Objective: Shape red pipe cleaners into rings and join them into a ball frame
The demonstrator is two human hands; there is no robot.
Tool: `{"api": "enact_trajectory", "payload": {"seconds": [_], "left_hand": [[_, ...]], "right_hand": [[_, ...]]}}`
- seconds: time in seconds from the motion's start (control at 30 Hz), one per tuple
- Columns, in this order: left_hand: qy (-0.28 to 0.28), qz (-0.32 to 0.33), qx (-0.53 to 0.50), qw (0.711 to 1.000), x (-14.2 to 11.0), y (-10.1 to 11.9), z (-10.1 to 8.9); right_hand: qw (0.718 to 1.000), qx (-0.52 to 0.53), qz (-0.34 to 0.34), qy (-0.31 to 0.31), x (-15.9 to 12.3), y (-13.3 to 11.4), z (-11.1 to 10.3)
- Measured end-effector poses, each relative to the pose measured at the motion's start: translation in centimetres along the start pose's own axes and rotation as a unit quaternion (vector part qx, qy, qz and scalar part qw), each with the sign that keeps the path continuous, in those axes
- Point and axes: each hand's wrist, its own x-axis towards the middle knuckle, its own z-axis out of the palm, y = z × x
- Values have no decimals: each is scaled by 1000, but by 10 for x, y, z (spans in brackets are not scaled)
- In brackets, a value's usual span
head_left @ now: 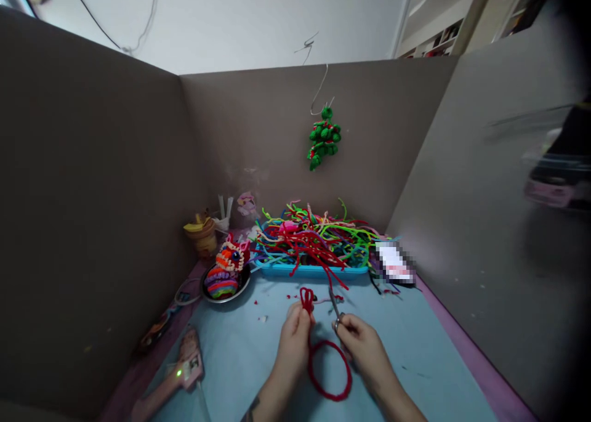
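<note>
My left hand (295, 331) is closed on a red pipe cleaner (329, 397). Small bent loops of it stick up above the thumb and finger, and a long end curls into a wide ring below, between my hands. In my right hand (362, 342) is a pair of scissors (335, 305), held by the handles with the blades pointing up and away. The blades stand beside the red loops, apart from them. Small red scraps lie on the light blue table cover (258, 360) just beyond my hands.
A blue tray (314, 271) heaped with colourful pipe cleaners stands at the back. Left of it, a metal bowl (243, 288) holds a colourful fuzzy figure (226, 268). A pink glue gun (189, 363) lies at left, a phone (396, 264) at right. A green ornament (324, 137) hangs on the partition.
</note>
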Motion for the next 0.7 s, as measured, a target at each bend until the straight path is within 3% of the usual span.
{"api": "enact_trajectory", "payload": {"seconds": [0.07, 0.1, 0.2, 0.27, 0.47, 0.7], "left_hand": [[-16, 0, 55, 998, 2, 3, -3], [-23, -7, 77, 997, 3, 3, -4], [-22, 1, 143, 990, 1, 3, -2], [-15, 29, 186, 982, 0, 3, 0], [-40, 46, 254, 965, -5, 5, 4], [-72, 35, 284, 955, -7, 1, 5]], "right_hand": [[986, 115, 75, -98, -5, -4, -3], [965, 173, 98, -172, -9, -6, -4], [865, 299, 128, -383, -20, -12, -4], [816, 330, 142, -453, -24, -14, -3], [803, 335, 140, -473, -23, -15, -3], [832, 330, 117, -430, -19, -14, -4]]}}
